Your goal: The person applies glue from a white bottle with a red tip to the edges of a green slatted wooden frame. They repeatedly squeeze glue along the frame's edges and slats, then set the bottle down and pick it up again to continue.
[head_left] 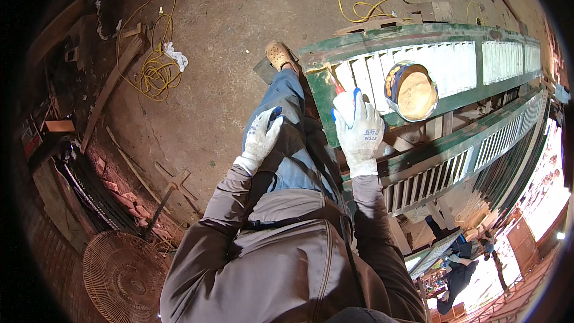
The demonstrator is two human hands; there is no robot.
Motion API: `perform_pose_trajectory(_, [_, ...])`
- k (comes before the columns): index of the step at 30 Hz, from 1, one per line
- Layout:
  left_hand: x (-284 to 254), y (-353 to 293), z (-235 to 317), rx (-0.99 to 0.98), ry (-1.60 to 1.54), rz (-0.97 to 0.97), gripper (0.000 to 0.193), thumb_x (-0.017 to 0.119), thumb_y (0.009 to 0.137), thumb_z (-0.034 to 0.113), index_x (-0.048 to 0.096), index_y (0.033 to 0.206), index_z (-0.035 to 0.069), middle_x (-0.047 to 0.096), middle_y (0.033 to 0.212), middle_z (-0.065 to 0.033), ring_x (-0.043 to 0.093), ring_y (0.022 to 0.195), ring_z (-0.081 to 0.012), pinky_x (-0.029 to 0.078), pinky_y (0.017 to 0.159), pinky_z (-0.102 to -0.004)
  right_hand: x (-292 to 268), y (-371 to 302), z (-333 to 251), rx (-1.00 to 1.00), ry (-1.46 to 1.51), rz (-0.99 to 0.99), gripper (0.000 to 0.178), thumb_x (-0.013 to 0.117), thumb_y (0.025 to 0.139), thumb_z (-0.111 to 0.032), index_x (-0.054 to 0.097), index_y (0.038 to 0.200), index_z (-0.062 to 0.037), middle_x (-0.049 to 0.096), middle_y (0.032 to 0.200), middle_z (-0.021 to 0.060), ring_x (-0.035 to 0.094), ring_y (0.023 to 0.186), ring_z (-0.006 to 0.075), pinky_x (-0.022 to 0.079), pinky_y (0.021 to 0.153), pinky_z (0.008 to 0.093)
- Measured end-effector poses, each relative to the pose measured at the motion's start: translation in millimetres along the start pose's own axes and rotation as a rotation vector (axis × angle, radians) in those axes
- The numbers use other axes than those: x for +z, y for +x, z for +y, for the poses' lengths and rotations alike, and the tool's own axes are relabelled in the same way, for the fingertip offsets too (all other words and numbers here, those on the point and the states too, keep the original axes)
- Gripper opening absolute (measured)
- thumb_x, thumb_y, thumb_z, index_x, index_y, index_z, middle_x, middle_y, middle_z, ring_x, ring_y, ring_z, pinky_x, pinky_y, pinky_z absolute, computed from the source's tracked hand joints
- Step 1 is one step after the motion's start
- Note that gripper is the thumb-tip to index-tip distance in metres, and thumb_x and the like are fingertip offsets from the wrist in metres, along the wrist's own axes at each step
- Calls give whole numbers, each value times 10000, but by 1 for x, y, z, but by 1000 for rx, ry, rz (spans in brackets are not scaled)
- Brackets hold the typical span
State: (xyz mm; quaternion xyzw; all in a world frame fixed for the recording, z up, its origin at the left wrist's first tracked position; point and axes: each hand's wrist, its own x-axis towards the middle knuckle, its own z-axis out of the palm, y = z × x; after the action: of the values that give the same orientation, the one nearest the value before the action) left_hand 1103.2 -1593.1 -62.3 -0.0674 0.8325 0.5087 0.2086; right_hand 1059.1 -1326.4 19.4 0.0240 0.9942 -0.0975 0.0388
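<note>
My left hand [263,136], in a white knitted glove with blue fingertips, lies over my thigh. Its fingers are loosely bent and apart, with nothing in them. My right hand [363,134], gloved the same way, is at the near left end of a green-framed louvered shutter [328,103]. Thumb and forefinger close on a small red-and-white tool [339,87]; its exact kind is partly hidden. Just right of this hand, a round tin [417,97] with a dark, yellow-patterned side and a tan top stands on the white slats.
Another green slatted shutter [442,173] lies lower, to the right. Yellow cable [156,75] is coiled on the floor at left, near a wooden strip [113,93]. A round fan guard [124,275] stands lower left. Another person [457,278] is at lower right.
</note>
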Motion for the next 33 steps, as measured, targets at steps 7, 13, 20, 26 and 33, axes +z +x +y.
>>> perform_pose_trajectory(7, [0, 3, -8, -3, -17, 15, 347, 665, 1019, 235, 673, 1304, 36, 709, 1256, -173, 663, 1195, -350, 507, 1037, -424, -1, -1, -19, -53, 64, -79, 763, 782, 867, -473, 559, 1472, -65, 665, 1069, 141, 652, 976, 338, 500, 864, 476])
perform_pose_trajectory(13, [-4, 5, -17, 178, 113, 10, 336, 661, 1027, 210, 676, 1287, -3, 718, 1233, -184, 674, 1166, -356, 518, 1023, -420, 6, -4, -7, 31, 82, -33, 736, 762, 853, -466, 564, 1455, -91, 648, 1087, 125, 633, 952, 322, 489, 849, 504])
perform_pose_trajectory(20, [-17, -1, 3, 58, 31, -65, 323, 635, 1049, 184, 654, 1302, -17, 694, 1277, -202, 644, 1224, -353, 506, 1062, -432, 3, -11, 3, 176, 182, 94, 739, 763, 838, -450, 550, 1441, -81, 625, 1157, 170, 608, 1083, 387, 475, 954, 534])
perform_pose_trajectory(26, [-24, 10, 16, -32, 116, -100, 363, 731, 981, 335, 692, 1082, -11, 702, 991, -186, 671, 925, -345, 519, 844, -457, -2, -15, 12, 402, 732, 280, 812, 825, 809, -334, 511, 1523, -108, 676, 1194, 162, 601, 1183, 406, 466, 1037, 530])
perform_pose_trajectory(33, [-33, 43, 41, 282, 577, -39, 418, 683, 995, 390, 684, 793, 24, 693, 730, -157, 684, 718, -326, 511, 684, -451, -48, 23, 51, 515, 578, 683, 680, 877, 797, -353, 576, 1346, -88, 680, 1197, 177, 627, 1127, 400, 458, 1016, 526])
